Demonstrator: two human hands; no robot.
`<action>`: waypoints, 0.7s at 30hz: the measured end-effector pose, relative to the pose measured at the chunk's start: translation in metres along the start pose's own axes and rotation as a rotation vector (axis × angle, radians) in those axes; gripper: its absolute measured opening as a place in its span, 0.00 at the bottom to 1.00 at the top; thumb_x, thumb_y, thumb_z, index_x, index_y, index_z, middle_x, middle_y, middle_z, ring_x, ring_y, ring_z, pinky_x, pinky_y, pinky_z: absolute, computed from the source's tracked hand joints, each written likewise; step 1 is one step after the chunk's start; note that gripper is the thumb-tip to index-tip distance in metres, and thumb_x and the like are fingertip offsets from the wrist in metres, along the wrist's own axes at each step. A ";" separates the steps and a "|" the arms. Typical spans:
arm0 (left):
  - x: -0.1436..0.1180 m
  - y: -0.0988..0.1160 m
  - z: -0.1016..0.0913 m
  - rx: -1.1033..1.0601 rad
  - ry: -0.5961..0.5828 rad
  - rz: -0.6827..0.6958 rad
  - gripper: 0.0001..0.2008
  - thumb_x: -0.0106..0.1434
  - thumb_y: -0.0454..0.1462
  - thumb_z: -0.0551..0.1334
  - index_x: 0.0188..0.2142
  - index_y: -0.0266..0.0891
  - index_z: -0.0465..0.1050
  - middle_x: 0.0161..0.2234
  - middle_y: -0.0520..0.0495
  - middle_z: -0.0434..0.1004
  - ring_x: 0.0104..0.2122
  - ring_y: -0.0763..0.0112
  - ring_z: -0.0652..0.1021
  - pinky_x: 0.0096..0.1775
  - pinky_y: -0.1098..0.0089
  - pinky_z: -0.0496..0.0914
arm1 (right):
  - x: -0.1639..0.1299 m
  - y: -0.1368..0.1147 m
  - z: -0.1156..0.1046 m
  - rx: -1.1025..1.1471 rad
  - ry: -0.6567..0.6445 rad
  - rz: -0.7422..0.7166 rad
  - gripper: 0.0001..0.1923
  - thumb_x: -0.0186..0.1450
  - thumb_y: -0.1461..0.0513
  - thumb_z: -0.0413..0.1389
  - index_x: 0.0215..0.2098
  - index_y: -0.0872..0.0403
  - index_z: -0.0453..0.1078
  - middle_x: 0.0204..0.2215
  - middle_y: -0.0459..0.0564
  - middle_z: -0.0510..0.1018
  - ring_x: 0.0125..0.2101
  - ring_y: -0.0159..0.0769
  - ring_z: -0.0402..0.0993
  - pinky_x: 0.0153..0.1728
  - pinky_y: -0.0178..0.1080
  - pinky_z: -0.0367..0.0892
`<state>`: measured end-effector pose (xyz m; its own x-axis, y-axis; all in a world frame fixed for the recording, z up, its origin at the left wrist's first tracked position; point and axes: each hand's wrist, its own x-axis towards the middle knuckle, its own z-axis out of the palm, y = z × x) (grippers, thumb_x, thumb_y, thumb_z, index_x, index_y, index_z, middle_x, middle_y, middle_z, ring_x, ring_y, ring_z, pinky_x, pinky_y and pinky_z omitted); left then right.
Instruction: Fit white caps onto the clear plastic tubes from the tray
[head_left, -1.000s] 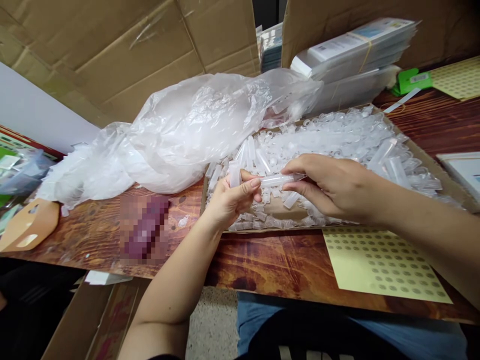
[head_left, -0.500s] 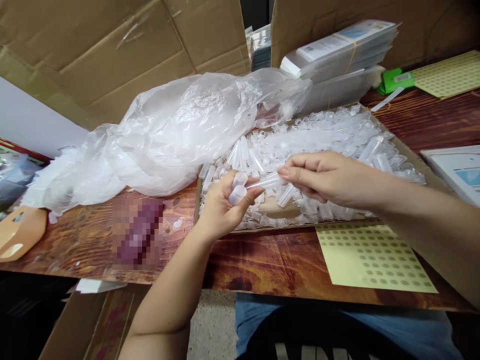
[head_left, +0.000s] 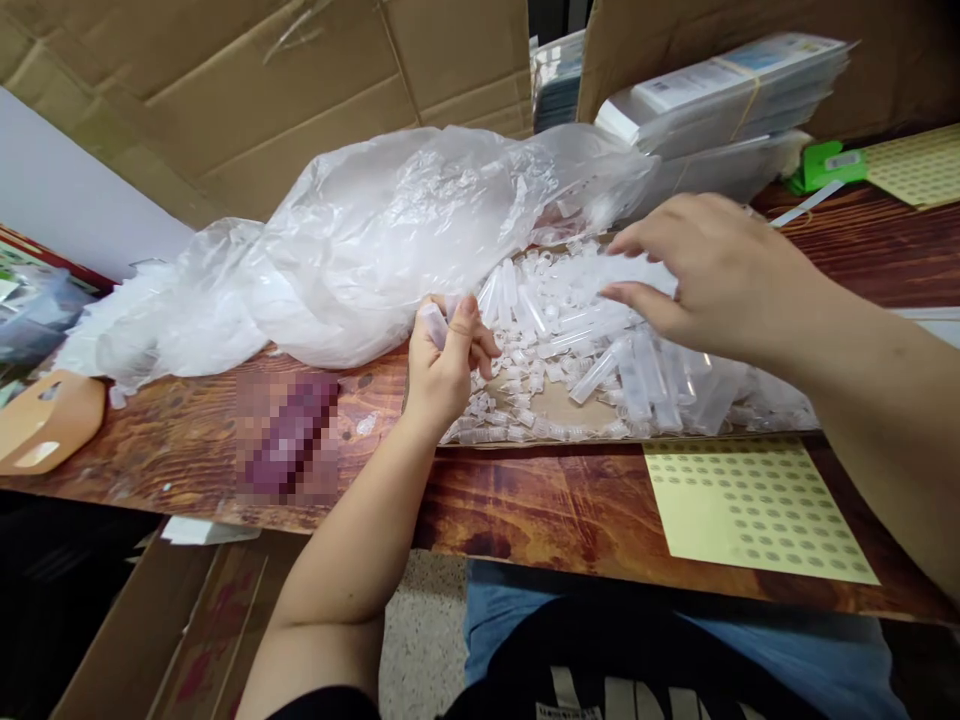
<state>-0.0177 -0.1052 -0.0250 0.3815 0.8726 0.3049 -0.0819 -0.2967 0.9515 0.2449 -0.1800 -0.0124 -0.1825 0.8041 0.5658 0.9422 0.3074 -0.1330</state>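
Note:
My left hand (head_left: 444, 362) is closed around clear plastic tubes (head_left: 433, 324), at the left edge of a shallow cardboard tray (head_left: 570, 408). The tubes' round ends poke out between thumb and fingers; how many it holds I cannot tell. Over the tray's far right part hovers my right hand (head_left: 709, 275), its thumb and fingers apart with nothing plainly between them. Beneath it lie loose clear tubes (head_left: 646, 375) and many small translucent caps (head_left: 517, 385). My right hand and forearm hide part of the tray.
A large clear plastic bag (head_left: 375, 240) lies behind and left of the tray. In front is a yellow sticker sheet (head_left: 757, 510). Banded card stacks (head_left: 735, 90) and a green item (head_left: 829, 165) sit at the back right. A blurred purple object (head_left: 292, 435) and an orange holder (head_left: 52, 420) lie left.
My right hand has let go of the tube near my left hand and risen up and right, its fingers spreading. My left hand has closed more and turned upright. The view has shifted slightly.

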 end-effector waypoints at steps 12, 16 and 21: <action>0.013 0.000 -0.014 0.015 0.410 0.082 0.28 0.70 0.58 0.63 0.24 0.40 0.70 0.26 0.50 0.67 0.30 0.70 0.72 0.39 0.68 0.69 | 0.079 -0.096 0.045 -0.002 -0.843 -0.266 0.10 0.66 0.75 0.58 0.38 0.62 0.80 0.41 0.58 0.81 0.36 0.37 0.73 0.36 0.37 0.60; 0.015 -0.003 -0.010 -0.171 0.344 -0.095 0.23 0.69 0.54 0.67 0.27 0.40 0.73 0.22 0.54 0.63 0.23 0.76 0.68 0.31 0.72 0.66 | 0.078 -0.088 0.051 -0.009 -0.851 -0.192 0.09 0.67 0.72 0.60 0.43 0.61 0.82 0.43 0.59 0.82 0.38 0.38 0.74 0.36 0.38 0.59; 0.014 0.002 -0.001 -0.418 0.221 -0.269 0.21 0.62 0.50 0.74 0.30 0.39 0.71 0.20 0.58 0.62 0.18 0.82 0.65 0.24 0.76 0.62 | 0.070 -0.083 0.054 -0.025 -0.822 -0.126 0.12 0.67 0.70 0.59 0.45 0.58 0.82 0.42 0.58 0.83 0.39 0.43 0.76 0.35 0.40 0.59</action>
<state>-0.0140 -0.0934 -0.0186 0.2403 0.9707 0.0069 -0.3841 0.0886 0.9190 0.1386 -0.1219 -0.0053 -0.4249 0.8827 -0.2007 0.9052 0.4164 -0.0851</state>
